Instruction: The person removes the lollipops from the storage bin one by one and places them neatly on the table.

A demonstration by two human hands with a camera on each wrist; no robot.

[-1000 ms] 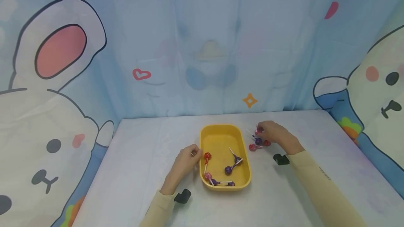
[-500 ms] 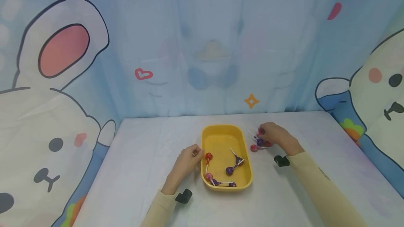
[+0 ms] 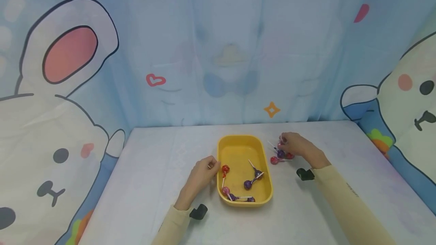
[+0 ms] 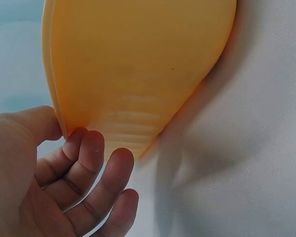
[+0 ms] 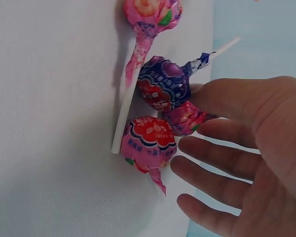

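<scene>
My left hand (image 3: 203, 172) pinches the left rim of a yellow tray (image 4: 138, 54), with the thumb on one side and the fingertips on the outer wall. In the tray lie several wrapped lollipops, among them a red one (image 3: 225, 168), a pink one (image 3: 226, 190) and a purple one (image 3: 248, 185). Right of the tray, my right hand (image 3: 295, 144) reaches into a small cluster of lollipops. Its thumb and forefinger pinch a pink lollipop (image 5: 185, 118) by the wrapper's twisted end. A purple lollipop (image 5: 163, 84) partly hides that one. Two more pink lollipops, one at front (image 5: 149, 140), lie close by.
The white tabletop (image 3: 163, 162) ends at the back against a blue printed curtain (image 3: 231, 48). A dark wrist camera (image 3: 198, 212) sits on the left wrist, and another dark camera (image 3: 305, 174) on the right.
The head view has shifted slightly. My left hand stays on the tray's rim, and the right hand keeps nearly the same place at the lollipop cluster.
</scene>
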